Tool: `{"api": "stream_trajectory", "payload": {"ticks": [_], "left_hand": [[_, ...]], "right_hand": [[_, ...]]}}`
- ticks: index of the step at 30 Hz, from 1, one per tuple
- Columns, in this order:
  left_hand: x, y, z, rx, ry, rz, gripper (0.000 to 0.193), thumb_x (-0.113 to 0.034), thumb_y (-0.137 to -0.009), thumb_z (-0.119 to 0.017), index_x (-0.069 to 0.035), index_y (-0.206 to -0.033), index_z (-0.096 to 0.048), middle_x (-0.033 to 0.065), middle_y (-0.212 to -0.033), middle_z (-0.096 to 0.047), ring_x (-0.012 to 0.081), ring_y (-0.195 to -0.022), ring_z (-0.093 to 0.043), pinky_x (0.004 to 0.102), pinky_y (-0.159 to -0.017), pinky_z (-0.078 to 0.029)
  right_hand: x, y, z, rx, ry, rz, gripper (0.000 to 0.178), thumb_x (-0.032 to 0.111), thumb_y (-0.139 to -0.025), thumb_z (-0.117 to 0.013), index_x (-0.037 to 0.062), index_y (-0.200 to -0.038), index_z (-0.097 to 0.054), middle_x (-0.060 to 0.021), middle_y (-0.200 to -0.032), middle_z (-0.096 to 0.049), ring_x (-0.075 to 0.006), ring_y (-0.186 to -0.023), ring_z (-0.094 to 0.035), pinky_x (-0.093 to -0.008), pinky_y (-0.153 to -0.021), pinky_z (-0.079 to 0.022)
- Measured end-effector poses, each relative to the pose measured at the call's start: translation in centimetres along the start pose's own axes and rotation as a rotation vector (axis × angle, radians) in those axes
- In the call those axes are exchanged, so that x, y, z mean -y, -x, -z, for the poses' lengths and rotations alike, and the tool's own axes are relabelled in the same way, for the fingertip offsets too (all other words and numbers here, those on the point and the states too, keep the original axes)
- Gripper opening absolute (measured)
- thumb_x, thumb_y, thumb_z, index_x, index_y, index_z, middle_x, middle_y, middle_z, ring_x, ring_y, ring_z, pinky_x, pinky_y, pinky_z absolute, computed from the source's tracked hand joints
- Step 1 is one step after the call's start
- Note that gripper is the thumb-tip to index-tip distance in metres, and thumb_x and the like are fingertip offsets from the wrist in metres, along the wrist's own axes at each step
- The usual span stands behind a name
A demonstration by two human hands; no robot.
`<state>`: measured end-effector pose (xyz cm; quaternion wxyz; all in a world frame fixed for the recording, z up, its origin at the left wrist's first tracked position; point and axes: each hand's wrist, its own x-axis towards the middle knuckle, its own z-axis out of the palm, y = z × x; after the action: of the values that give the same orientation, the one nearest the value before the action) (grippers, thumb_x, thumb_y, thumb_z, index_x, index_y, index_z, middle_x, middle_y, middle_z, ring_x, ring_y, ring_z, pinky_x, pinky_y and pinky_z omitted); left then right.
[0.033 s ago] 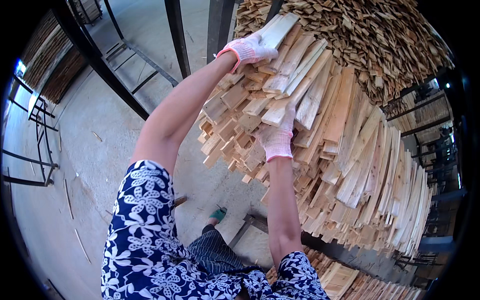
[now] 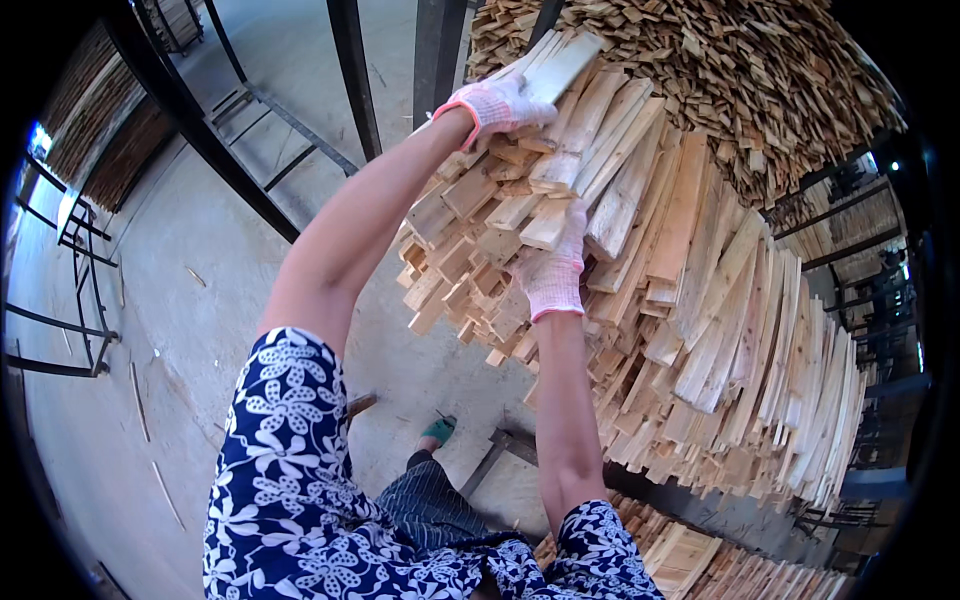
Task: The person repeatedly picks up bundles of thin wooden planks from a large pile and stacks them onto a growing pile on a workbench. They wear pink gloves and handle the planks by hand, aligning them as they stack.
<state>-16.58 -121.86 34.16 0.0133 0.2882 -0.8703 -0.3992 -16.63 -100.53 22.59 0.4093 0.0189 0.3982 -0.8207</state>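
A large stack of thin sawn wooden slats (image 2: 690,220) fans out in front of me, cut ends toward my body. My left hand (image 2: 503,108), in a pale glove with a pink cuff, is closed over the near end of a pale, wide slat (image 2: 562,68) at the far left of the pile's top. My right hand (image 2: 553,272), gloved alike, is closed at the end of a slat (image 2: 543,228) lower on the pile, with its fingers up along the slat's right side. Some fingertips of both hands are hidden.
Behind rises a big heap of wood pieces (image 2: 710,80). Dark metal posts (image 2: 355,75) stand at the far left of the stack, and a metal frame (image 2: 290,150) lies beyond. Loose sticks (image 2: 138,400) are on the concrete floor. More slats (image 2: 690,560) lie at lower right.
The top slats near my hands have shifted slightly, and the slat end at my right hand sits a little farther up and left. Both hands have hardly moved.
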Motion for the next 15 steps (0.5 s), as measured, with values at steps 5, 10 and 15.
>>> {"api": "stream_trajectory", "payload": {"ticks": [5, 10, 15], "left_hand": [[-1.4, 6.2, -1.9, -0.081, -0.150, -0.121, 0.096, -0.063, -0.080, -0.067, -0.004, -0.153, -0.044, 0.0225, -0.131, -0.063, 0.0297, -0.110, -0.067, 0.0420, -0.093, -0.054], [-2.4, 15.1, -4.3, 0.020, -0.052, -0.115, 0.102, -0.064, -0.086, -0.061, 0.001, -0.157, -0.028, 0.0311, -0.148, -0.043, 0.0413, -0.131, -0.052, 0.0449, -0.108, -0.046], [0.7, 18.0, -6.9, 0.063, 0.348, 0.003, 0.113, -0.058, -0.080, -0.080, 0.005, -0.154, -0.023, 0.0346, -0.137, -0.053, 0.0377, -0.124, -0.061, 0.0447, -0.106, -0.050]], "right_hand": [[-2.2, 1.4, 2.7, -0.145, 0.284, 0.139, 0.082, 0.060, -0.092, -0.064, 0.0036, -0.149, -0.046, -0.0137, -0.136, -0.058, -0.0269, -0.116, -0.060, -0.0430, -0.099, -0.049], [-3.0, 8.6, 4.5, -0.076, 0.185, 0.071, 0.066, 0.043, -0.103, -0.054, 0.0056, -0.154, -0.035, -0.0121, -0.149, -0.049, -0.0304, -0.138, -0.048, -0.0500, -0.115, -0.039], [-6.8, 12.5, 8.0, 0.113, 0.256, 0.158, 0.063, 0.038, -0.104, -0.055, 0.0134, -0.157, -0.032, -0.0115, -0.151, -0.047, -0.0294, -0.138, -0.048, -0.0491, -0.118, -0.039]]}}
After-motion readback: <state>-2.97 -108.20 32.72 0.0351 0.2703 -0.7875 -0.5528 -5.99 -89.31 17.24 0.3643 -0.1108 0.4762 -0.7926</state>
